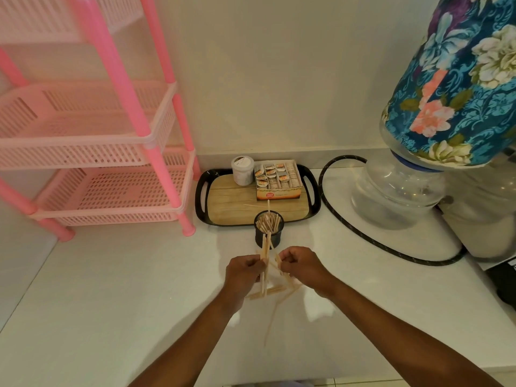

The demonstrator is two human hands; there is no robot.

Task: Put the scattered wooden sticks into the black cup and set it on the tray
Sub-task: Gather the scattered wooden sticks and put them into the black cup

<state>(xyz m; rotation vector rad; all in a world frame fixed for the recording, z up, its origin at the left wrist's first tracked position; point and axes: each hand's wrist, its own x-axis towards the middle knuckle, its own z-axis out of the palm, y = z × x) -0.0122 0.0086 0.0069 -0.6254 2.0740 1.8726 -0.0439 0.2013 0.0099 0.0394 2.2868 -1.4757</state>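
Note:
A black cup (275, 239) stands on the white counter just in front of the tray (223, 216), with several wooden sticks upright in it. My left hand (243, 270) grips a bundle of wooden sticks (265, 261) held nearly upright below the cup. My right hand (303, 265) pinches a few more sticks beside that bundle. More loose sticks (275, 305) lie on the counter under and behind my hands. One single stick (252, 205) lies on the tray's wooden floor.
On the tray stand a white jar (242, 170) and an open box of small packets (278, 180). A pink plastic rack (92, 152) fills the left. A water bottle with a floral cover (435, 121) and a black hose (360, 233) occupy the right.

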